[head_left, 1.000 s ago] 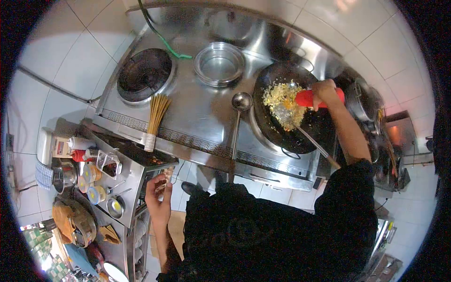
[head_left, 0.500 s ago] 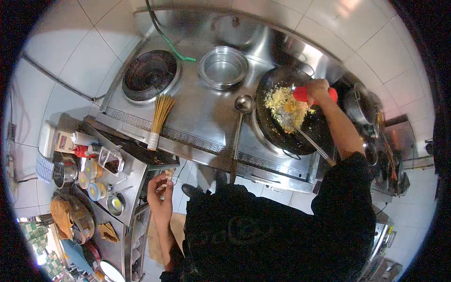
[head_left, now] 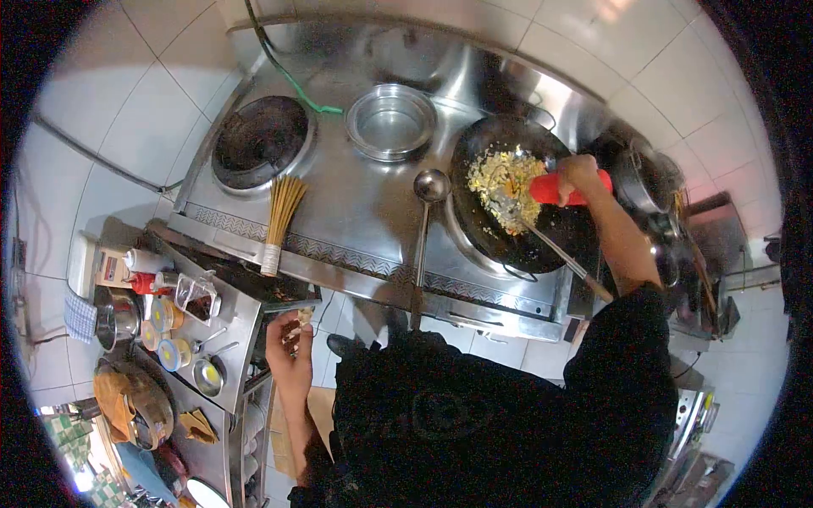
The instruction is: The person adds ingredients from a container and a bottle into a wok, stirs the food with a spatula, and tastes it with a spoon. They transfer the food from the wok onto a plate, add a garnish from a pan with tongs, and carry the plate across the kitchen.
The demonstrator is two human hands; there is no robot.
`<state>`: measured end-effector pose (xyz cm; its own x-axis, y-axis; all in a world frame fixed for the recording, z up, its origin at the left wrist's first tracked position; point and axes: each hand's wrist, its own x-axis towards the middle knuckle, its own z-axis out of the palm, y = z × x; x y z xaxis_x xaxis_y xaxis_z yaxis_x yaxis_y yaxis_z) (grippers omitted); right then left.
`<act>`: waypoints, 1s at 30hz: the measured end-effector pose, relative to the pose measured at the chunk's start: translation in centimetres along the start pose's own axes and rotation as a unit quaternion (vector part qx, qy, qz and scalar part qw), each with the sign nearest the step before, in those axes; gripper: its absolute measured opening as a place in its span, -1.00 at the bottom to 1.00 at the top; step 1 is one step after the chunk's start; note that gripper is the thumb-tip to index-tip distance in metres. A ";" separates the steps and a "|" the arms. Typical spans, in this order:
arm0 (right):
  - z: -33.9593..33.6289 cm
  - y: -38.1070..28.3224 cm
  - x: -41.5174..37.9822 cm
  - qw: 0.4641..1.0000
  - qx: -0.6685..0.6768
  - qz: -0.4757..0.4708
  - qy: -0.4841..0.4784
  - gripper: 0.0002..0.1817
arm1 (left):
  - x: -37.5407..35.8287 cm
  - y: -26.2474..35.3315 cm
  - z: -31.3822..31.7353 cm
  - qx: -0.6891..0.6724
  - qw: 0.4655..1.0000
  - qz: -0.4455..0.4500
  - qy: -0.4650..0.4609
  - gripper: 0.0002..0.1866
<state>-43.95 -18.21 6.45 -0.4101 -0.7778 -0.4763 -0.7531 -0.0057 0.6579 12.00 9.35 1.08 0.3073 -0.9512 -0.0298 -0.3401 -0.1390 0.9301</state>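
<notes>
My right hand grips a red squeeze bottle, held tilted over a black wok. Under its tip is a heap of chopped, pale yellow food with some orange in it. A long-handled wok spatula rests with its head in the food and its handle over the near rim. My left hand hangs lower left, beside the counter corner, its fingers curled. Something small and pale shows at the fingertips; its kind I cannot make out.
A ladle lies left of the wok. Further left are a metal pan, a bamboo wok brush and a second dark wok. Seasoning containers stand on the left counter. Pots stand at the right.
The view has shifted slightly. My right hand and the red bottle have moved a little toward me and to the right over the wok. My left hand stays about where it was.
</notes>
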 end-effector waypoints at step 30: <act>0.3 2.4 -0.9 0.996 0.085 0.017 0.010 -0.13 | 0.2 1.6 1.9 -0.009 0.998 0.040 -0.056 -0.74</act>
<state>-45.53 -17.38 8.27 -0.4276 -0.7881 -0.4427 -0.8160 0.1258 0.5642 9.84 8.42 1.85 0.1784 -0.9839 0.0053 -0.3426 -0.0571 0.9377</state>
